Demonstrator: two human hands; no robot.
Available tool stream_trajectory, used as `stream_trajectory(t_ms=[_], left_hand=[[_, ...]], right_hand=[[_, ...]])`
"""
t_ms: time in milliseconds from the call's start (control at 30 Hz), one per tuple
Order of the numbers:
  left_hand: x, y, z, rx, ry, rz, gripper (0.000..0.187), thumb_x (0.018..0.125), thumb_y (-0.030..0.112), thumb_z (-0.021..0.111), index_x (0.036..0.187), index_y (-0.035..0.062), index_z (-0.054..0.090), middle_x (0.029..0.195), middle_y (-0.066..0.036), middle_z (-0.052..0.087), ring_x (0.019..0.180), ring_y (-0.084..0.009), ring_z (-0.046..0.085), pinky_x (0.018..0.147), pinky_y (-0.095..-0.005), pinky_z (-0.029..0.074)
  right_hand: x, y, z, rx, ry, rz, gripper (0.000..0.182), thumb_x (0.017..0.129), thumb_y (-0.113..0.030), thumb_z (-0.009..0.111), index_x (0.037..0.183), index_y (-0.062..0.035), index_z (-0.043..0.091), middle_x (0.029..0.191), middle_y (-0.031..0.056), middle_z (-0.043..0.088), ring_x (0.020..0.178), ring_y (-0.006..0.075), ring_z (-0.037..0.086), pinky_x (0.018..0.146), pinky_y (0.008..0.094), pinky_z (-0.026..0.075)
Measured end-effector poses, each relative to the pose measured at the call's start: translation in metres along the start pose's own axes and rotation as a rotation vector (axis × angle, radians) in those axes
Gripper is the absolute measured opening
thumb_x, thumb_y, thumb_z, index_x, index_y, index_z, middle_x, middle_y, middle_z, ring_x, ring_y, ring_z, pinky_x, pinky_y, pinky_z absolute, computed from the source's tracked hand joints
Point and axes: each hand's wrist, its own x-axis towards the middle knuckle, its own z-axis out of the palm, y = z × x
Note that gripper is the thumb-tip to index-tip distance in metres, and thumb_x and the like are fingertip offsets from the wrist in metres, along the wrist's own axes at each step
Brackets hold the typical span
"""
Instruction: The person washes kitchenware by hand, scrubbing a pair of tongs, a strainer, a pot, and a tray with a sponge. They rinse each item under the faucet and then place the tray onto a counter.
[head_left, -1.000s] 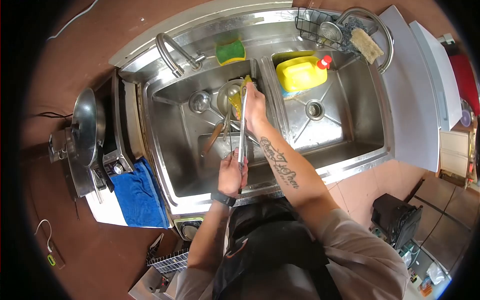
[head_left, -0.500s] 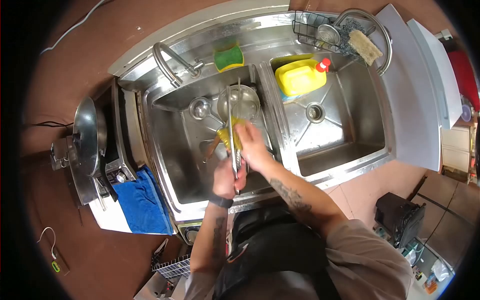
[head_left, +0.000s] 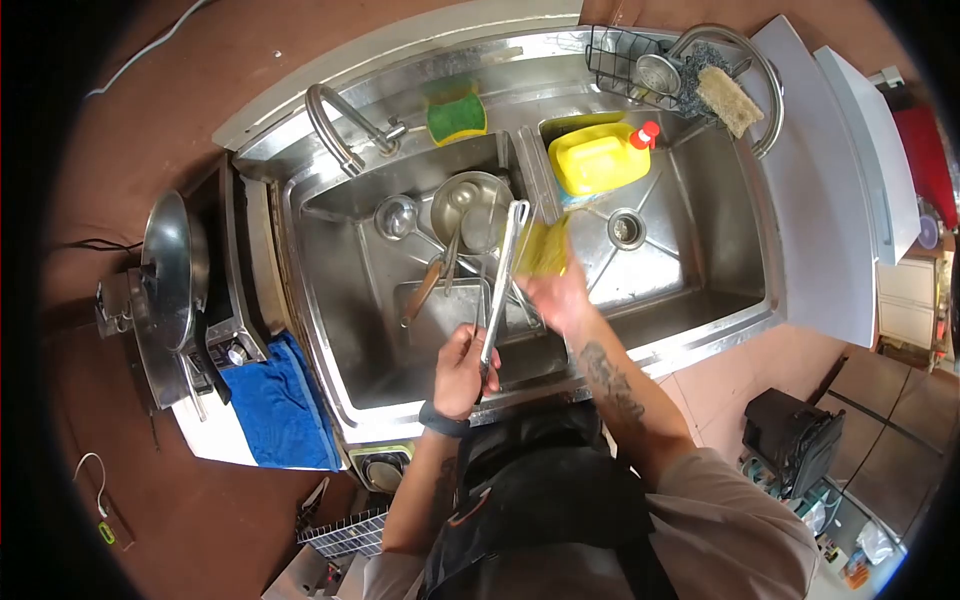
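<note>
My left hand (head_left: 462,372) is closed around the lower end of long metal tongs (head_left: 505,275), held upright over the left sink basin (head_left: 335,300). My right hand (head_left: 560,295) grips a yellow scrubbing pad (head_left: 545,248), blurred by motion, just right of the tongs and close to the divider between the basins. Beneath, in the left basin, lie a ladle (head_left: 397,216), a round metal bowl (head_left: 450,200) with utensils in it, a wooden-handled utensil (head_left: 422,292) and a rectangular metal tray (head_left: 415,297).
A yellow bottle (head_left: 600,160) with a red cap lies in the right basin (head_left: 670,250). Behind the left basin are a faucet (head_left: 330,130) and a green-yellow sponge (head_left: 457,120). A wire rack (head_left: 620,65) stands at the back; a blue towel (head_left: 275,410) and wok (head_left: 170,270) are left.
My right hand has moved right with the yellow pad, from around the tongs to beside them. The tongs now lean right, and their two arms appear closer together.
</note>
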Motion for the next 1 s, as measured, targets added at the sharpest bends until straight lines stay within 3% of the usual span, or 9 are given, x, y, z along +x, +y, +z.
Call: stream_trajectory(t_ms=[100, 200, 267, 467, 533, 667, 767, 800, 1000], left_hand=[[0.005, -0.014, 0.003, -0.042, -0.104, -0.070, 0.026, 0.103, 0.025, 0.040, 0.095, 0.0046, 0.054, 0.056, -0.004, 0.049, 0.034, -0.0118, 0.041, 0.033, -0.0245, 0.033], [-0.001, -0.019, 0.009, -0.173, -0.215, -0.102, 0.030, 0.103, 0.025, 0.034, 0.093, 0.0036, 0.053, 0.050, -0.004, 0.042, 0.031, -0.0139, 0.035, 0.030, -0.0272, 0.029], [-0.009, -0.014, 0.013, -0.339, -0.222, -0.195, 0.028, 0.102, 0.023, 0.034, 0.091, 0.0041, 0.051, 0.049, -0.004, 0.040, 0.031, -0.0127, 0.032, 0.029, -0.0273, 0.026], [-0.001, 0.000, -0.001, -0.515, -0.153, -0.250, 0.029, 0.102, 0.030, 0.036, 0.087, 0.0081, 0.048, 0.050, -0.003, 0.038, 0.031, -0.0126, 0.029, 0.030, -0.0272, 0.023], [-0.011, -0.011, 0.009, -0.400, -0.231, -0.243, 0.028, 0.102, 0.029, 0.036, 0.087, 0.0077, 0.047, 0.050, -0.003, 0.038, 0.031, -0.0129, 0.029, 0.029, -0.0274, 0.023], [-0.019, -0.008, 0.013, -0.100, -0.198, -0.202, 0.035, 0.105, 0.029, 0.030, 0.103, 0.0027, 0.053, 0.055, -0.007, 0.047, 0.033, -0.0120, 0.037, 0.031, -0.0252, 0.030], [-0.013, -0.012, 0.012, -0.061, -0.112, -0.066, 0.041, 0.106, 0.031, 0.029, 0.113, -0.0021, 0.053, 0.060, -0.008, 0.054, 0.035, -0.0122, 0.043, 0.033, -0.0241, 0.035], [-0.008, -0.019, 0.008, -0.065, -0.044, 0.013, 0.042, 0.106, 0.031, 0.030, 0.115, -0.0031, 0.053, 0.061, -0.008, 0.055, 0.036, -0.0124, 0.043, 0.033, -0.0245, 0.035], [-0.020, -0.016, 0.011, -0.177, -0.165, -0.121, 0.049, 0.105, 0.039, 0.029, 0.105, -0.0025, 0.055, 0.050, -0.003, 0.044, 0.034, -0.0097, 0.034, 0.034, -0.0243, 0.029]], right_hand=[[-0.022, 0.034, 0.001, -0.092, -0.151, 0.291, 0.040, 0.101, -0.042, 0.041, 0.114, -0.0077, 0.056, 0.085, 0.0086, 0.060, 0.059, 0.0218, 0.057, 0.050, 0.0335, 0.048], [0.010, 0.032, 0.025, -0.174, -0.043, 0.065, 0.036, 0.100, -0.041, 0.044, 0.093, -0.0074, 0.055, 0.067, 0.0060, 0.053, 0.045, 0.0182, 0.047, 0.042, 0.0309, 0.041], [0.028, 0.027, 0.037, -0.323, -0.006, -0.151, 0.036, 0.101, -0.038, 0.043, 0.085, -0.0073, 0.050, 0.061, 0.0057, 0.051, 0.045, 0.0170, 0.047, 0.043, 0.0312, 0.041], [-0.017, 0.060, 0.020, -0.348, -0.226, 0.173, 0.034, 0.099, -0.038, 0.049, 0.101, -0.0048, 0.055, 0.063, 0.0075, 0.057, 0.051, 0.0188, 0.059, 0.049, 0.0305, 0.049], [0.022, 0.033, 0.021, -0.589, -0.083, -0.089, 0.035, 0.098, -0.040, 0.051, 0.106, -0.0054, 0.052, 0.067, 0.0074, 0.057, 0.049, 0.0192, 0.057, 0.048, 0.0315, 0.050], [0.059, 0.014, 0.038, -0.336, 0.192, -0.227, 0.038, 0.099, -0.042, 0.048, 0.111, -0.0062, 0.047, 0.078, 0.0112, 0.057, 0.055, 0.0210, 0.058, 0.048, 0.0343, 0.050], [0.029, 0.053, 0.007, -0.269, 0.000, -0.038, 0.032, 0.101, -0.033, 0.047, 0.113, -0.0049, 0.053, 0.082, 0.0114, 0.060, 0.056, 0.0203, 0.059, 0.051, 0.0355, 0.053], [-0.016, 0.030, 0.040, -0.436, -0.080, 0.326, 0.027, 0.101, -0.029, 0.048, 0.115, -0.0060, 0.055, 0.081, 0.0090, 0.060, 0.058, 0.0185, 0.059, 0.051, 0.0351, 0.053], [0.054, 0.022, 0.052, -0.290, -0.052, -0.047, 0.033, 0.099, -0.040, 0.049, 0.089, -0.0085, 0.050, 0.066, 0.0057, 0.053, 0.050, 0.0155, 0.047, 0.045, 0.0294, 0.038]])
